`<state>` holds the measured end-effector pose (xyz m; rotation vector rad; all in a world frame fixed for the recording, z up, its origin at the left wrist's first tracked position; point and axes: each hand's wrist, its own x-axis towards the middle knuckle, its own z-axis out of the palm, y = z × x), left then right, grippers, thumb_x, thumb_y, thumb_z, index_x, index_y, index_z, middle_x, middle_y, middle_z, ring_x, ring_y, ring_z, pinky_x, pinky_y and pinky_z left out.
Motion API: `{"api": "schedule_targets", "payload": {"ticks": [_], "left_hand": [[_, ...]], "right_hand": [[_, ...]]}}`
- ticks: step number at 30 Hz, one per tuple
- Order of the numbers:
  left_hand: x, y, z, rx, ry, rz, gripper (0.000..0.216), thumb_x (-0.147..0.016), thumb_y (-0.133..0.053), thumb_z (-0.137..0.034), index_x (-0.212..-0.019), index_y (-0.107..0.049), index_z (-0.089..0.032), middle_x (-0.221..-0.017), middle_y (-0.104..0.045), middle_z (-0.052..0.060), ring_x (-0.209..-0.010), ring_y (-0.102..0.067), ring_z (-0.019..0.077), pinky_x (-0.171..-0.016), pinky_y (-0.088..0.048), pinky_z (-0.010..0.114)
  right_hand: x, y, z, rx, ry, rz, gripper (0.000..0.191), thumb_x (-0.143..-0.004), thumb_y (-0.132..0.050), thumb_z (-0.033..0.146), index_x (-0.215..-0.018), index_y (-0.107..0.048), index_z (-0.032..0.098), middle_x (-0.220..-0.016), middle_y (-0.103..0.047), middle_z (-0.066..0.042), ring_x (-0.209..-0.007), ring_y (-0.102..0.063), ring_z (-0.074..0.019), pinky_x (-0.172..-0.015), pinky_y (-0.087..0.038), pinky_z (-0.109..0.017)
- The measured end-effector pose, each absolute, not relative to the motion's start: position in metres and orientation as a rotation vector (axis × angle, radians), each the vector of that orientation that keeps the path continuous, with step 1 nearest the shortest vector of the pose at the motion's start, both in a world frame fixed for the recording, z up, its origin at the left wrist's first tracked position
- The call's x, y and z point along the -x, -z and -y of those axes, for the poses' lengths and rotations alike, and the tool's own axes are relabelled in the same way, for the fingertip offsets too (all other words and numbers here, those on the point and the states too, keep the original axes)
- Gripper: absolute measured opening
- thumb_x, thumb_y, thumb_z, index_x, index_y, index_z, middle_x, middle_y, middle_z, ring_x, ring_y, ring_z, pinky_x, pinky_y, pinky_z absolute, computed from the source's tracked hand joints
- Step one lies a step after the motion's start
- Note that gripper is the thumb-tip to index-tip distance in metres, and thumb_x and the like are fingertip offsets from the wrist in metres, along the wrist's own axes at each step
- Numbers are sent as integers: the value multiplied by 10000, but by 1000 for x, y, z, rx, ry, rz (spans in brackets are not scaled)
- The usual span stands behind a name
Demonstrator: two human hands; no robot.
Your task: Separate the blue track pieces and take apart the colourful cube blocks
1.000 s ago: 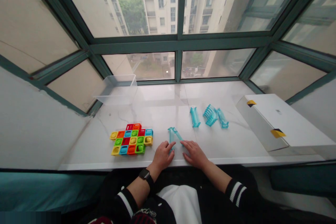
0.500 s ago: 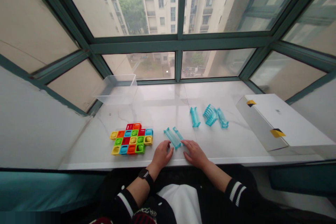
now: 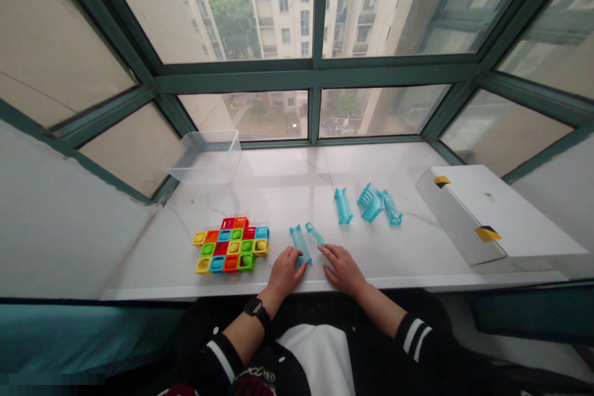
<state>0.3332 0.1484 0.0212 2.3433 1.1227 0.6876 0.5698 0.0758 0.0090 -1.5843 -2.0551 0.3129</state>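
Two translucent blue channel-shaped pieces lie on the white ledge in front of me. My left hand (image 3: 284, 271) has its thumb and fingers around the near end of the left channel piece (image 3: 301, 242), which rests tilted on the surface. My right hand (image 3: 344, 270) has its fingers stretched out, with the fingertips at the near end of the right channel piece (image 3: 314, 232). The thumb of that hand is apart from the fingers. Between the two pieces there is a gap, wider at their near ends.
Colourful linked blocks (image 3: 232, 246) lie to the left. Beyond my right hand are a straight blue piece (image 3: 343, 206), a curved blue piece (image 3: 370, 203) and another straight one (image 3: 392, 208). A clear plastic bin (image 3: 204, 167) stands back left, a white box (image 3: 505, 216) at right.
The left blue channel piece has turned and shifted left with my left hand, opening a gap from the right piece. My right hand has hardly moved.
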Motion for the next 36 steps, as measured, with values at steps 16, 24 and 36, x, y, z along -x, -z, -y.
{"api": "schedule_targets", "payload": {"ticks": [16,24,36], "left_hand": [[-332,-16,-153,-2328,-709,-1139,180,-951,-602,-255,-1130,-607,-236,-1053,-620,66,-994,-645,242,-907,-566,408],[-329,-19,-151,-2300,-763,-1139,252,-956,-597,-280,-1206,-592,-245,-1078,-586,62,-996,-644,233,-917,-569,406],[-329,-21,-152,-2277,-767,-1132,265,-940,-594,-250,-1205,-603,-236,-1098,-603,65,-951,-653,213,-873,-576,382]], "right_hand": [[-576,-6,-76,1613,-271,1804,614,-947,-572,221,-1546,-444,248,-1375,-585,-158,-1247,-564,-318,-1081,-497,-535],[-580,-11,-97,1685,-403,1821,349,-934,-615,182,-1267,-688,257,-1123,-707,-79,-1060,-633,-252,-989,-513,-432],[-605,-28,-85,1662,-591,1723,304,-876,-589,71,-1047,-769,246,-1041,-714,-51,-902,-700,-195,-879,-574,-347]]}}
